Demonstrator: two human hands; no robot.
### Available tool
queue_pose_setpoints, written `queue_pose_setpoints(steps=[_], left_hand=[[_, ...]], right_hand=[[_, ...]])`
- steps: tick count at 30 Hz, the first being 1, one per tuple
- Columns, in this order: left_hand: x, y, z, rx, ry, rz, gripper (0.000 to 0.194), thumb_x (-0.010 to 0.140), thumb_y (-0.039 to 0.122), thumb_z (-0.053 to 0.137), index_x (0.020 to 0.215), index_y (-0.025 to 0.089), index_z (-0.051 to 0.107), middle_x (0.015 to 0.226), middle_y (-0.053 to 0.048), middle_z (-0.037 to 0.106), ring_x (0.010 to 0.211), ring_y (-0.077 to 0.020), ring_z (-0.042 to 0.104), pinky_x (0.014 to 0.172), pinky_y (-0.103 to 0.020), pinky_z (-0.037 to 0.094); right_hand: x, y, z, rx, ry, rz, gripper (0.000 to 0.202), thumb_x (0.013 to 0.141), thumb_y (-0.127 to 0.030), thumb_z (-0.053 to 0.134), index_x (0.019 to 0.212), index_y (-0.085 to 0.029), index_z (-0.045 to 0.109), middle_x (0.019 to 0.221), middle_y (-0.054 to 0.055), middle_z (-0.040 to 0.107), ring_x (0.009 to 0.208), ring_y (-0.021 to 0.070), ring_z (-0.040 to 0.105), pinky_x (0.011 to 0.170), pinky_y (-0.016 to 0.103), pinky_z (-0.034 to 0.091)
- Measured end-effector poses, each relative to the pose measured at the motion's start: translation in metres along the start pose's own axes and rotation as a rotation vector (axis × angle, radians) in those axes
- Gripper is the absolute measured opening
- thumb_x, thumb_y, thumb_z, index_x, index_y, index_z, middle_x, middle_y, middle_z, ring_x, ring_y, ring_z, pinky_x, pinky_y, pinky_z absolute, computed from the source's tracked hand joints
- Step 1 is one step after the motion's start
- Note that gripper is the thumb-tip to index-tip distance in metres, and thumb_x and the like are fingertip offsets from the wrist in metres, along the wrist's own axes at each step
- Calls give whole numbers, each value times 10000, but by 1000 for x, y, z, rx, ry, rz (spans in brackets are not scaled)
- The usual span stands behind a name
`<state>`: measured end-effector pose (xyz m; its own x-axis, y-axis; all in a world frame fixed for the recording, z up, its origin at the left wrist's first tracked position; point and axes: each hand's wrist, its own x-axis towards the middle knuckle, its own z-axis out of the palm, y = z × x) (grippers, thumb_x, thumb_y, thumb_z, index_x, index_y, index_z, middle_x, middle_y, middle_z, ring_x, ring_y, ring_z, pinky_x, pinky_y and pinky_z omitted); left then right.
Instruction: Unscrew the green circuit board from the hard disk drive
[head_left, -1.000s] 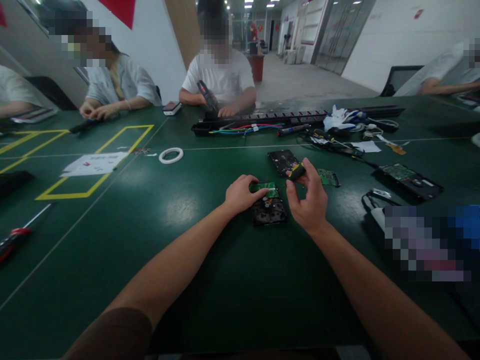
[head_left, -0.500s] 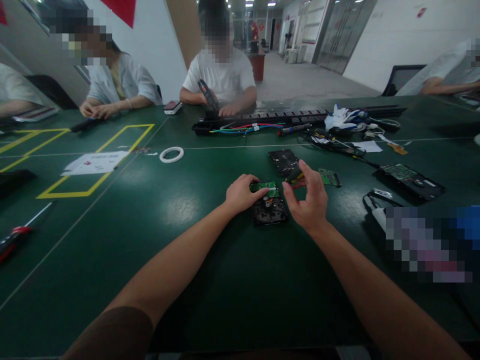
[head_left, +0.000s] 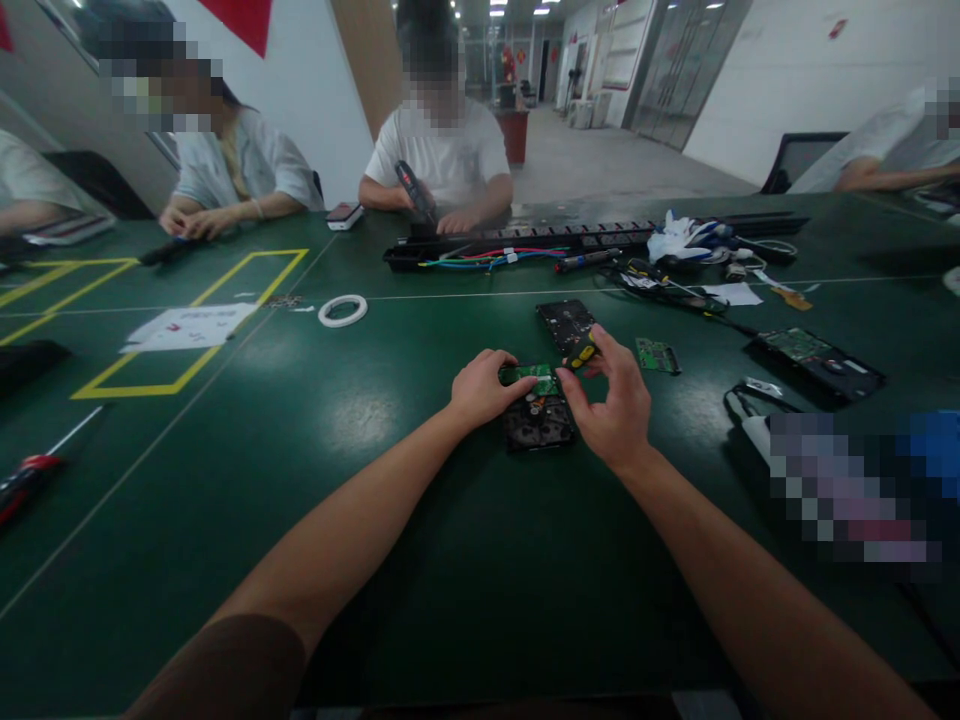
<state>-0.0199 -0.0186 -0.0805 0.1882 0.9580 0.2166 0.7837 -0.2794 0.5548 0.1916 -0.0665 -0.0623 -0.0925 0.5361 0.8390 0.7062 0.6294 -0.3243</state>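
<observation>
A black hard drive [head_left: 538,428] lies on the green table, a green circuit board [head_left: 541,377] across its far end. My left hand [head_left: 487,388] grips the drive from its left side, thumb pressed on the board and fingers around the far edge. Between the thumb and fingers of my right hand [head_left: 613,400] is a black-and-yellow screwdriver [head_left: 583,350], held at the board's right edge; its tip is hidden. Just beyond lies a second hard drive [head_left: 564,325], partly covered by the screwdriver and hand. A loose circuit board [head_left: 658,355] rests to the right.
A long power strip [head_left: 525,237] with coloured wires lies across the back. Gloves [head_left: 686,238] and cables sit at back right, near another drive [head_left: 817,365]. A tape roll [head_left: 343,311], paper [head_left: 187,326] and red-handled screwdriver [head_left: 30,480] are leftward. Co-workers sit opposite.
My right hand has shifted slightly left, bringing the thumb to the board's right edge. The screwdriver has turned, showing more of its yellow handle. My left hand keeps its place.
</observation>
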Motion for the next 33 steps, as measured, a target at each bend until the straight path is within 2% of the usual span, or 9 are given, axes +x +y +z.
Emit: queue_pose_setpoints(steps=[9, 14, 17, 23, 33], left_hand=[[0, -2, 1, 3, 0, 3, 442, 886, 651, 697, 1111, 271, 699, 1151, -52, 698, 1036, -249, 669, 884, -379, 534], [0, -1, 0, 0, -2, 10, 445, 888, 648, 695, 1116, 267, 698, 1146, -53, 696, 1042, -257, 666, 887, -391, 534], [0, -1, 1, 2, -1, 9, 443, 888, 642, 699, 1119, 263, 698, 1142, -54, 698, 1045, -256, 668, 888, -388, 534], [1, -4, 4, 4, 14, 8, 436, 885, 630, 710, 1114, 260, 703, 1151, -55, 703, 1057, -253, 668, 897, -380, 531], [-1, -2, 2, -16, 21, 17, 421, 882, 611, 727, 1109, 257, 707, 1126, -55, 706, 1043, -246, 669, 881, -371, 532]], right_hand=[[1, 2, -1, 40, -8, -11, 751, 944, -215, 635, 1608, -330, 305, 1487, 119, 590, 1174, 310, 712, 903, 508, 674], [0, 0, 0, 137, -22, 24, 736, 950, -171, 622, 1595, -311, 297, 1470, 130, 592, 1092, 265, 756, 982, 499, 651], [0, 1, 1, 125, -6, 20, 734, 939, -172, 649, 1584, -301, 323, 1449, 131, 600, 1094, 267, 745, 952, 491, 661], [-1, 4, 1, 95, 5, -5, 757, 918, -237, 697, 1581, -347, 349, 1385, 103, 610, 1061, 271, 709, 783, 440, 688], [2, 0, -1, 41, -2, -48, 761, 914, -196, 685, 1583, -366, 367, 1359, 84, 621, 1016, 249, 669, 799, 442, 656]])
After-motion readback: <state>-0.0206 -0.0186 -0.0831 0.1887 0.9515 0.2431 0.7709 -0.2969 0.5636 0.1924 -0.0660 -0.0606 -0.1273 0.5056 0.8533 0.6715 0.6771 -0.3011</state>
